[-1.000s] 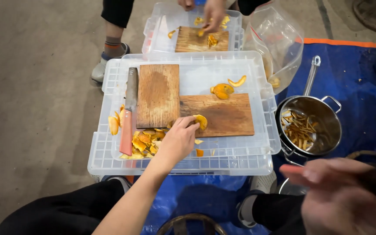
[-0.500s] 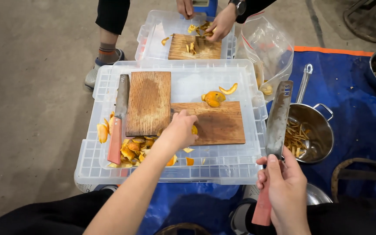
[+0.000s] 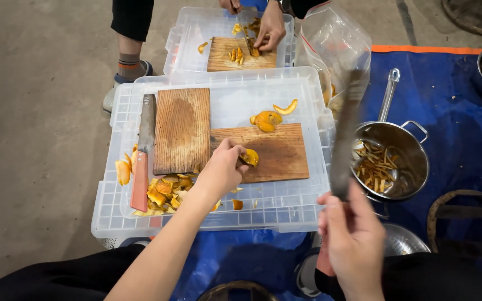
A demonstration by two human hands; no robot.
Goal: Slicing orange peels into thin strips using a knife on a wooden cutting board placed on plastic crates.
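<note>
Head view: a person is working over a clear plastic lid point(image 3: 285, 214) laid across a bin on a blue tarp point(image 3: 453, 111).
Left hand: the left hand point(image 3: 223, 170) is pinching an orange peel piece point(image 3: 250, 158) between its fingertips, holding it down on the near cutting board point(image 3: 277, 150).
Right hand: the right hand point(image 3: 352, 239) is clenching the handle of a cleaver point(image 3: 346, 139), whose blurred blade is pointing away over the lid's right edge.
Boards: two wooden boards are lying on the near lid, the upright board point(image 3: 182, 129) to the left touching the near cutting board; a third board point(image 3: 241, 54) is lying on the far lid point(image 3: 196, 33).
Knives: a second cleaver point(image 3: 142, 150), with a reddish handle, is resting left of the upright board.
Peel: a heap of peel scraps point(image 3: 163, 192) is sitting at the near left of the lid; two loose pieces point(image 3: 274, 116) are lying just beyond the near cutting board.
Pots: a steel saucepan point(image 3: 394, 159) is standing to the right with cut strips inside; a second steel rim is showing below it.
Packages: a clear plastic bag point(image 3: 336, 44) is standing far right of the lids, with no label readable.
Co-worker: another person's hand point(image 3: 269, 28) is pressing peel on the far board.
Open room: bare concrete floor point(image 3: 40, 111) is stretching along the left; the lid's near right corner is lying bare.
</note>
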